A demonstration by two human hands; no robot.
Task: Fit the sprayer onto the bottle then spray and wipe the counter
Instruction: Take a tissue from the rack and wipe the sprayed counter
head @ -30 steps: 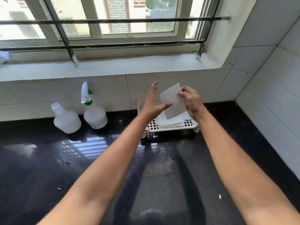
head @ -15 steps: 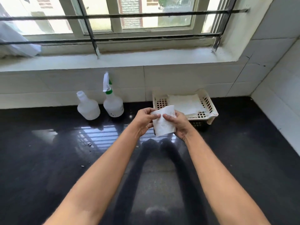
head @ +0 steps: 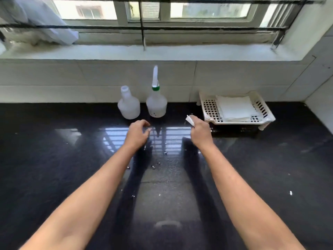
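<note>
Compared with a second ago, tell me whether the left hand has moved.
Yes. The left hand has moved leftward, from in front of the basket to in front of the spray bottle, and let go of the wipe.

— Bright in here; daylight pours through the window (head: 207, 9), its panes blown white.
— And it glares off the glossy black tabletop (head: 54, 177) toward the back edge, bars mirrored.
— Long dark shadows run under both arms (head: 86, 195) to the near edge.
— The sill (head: 180, 51) bows at the corners; everything's slightly soft.
</note>
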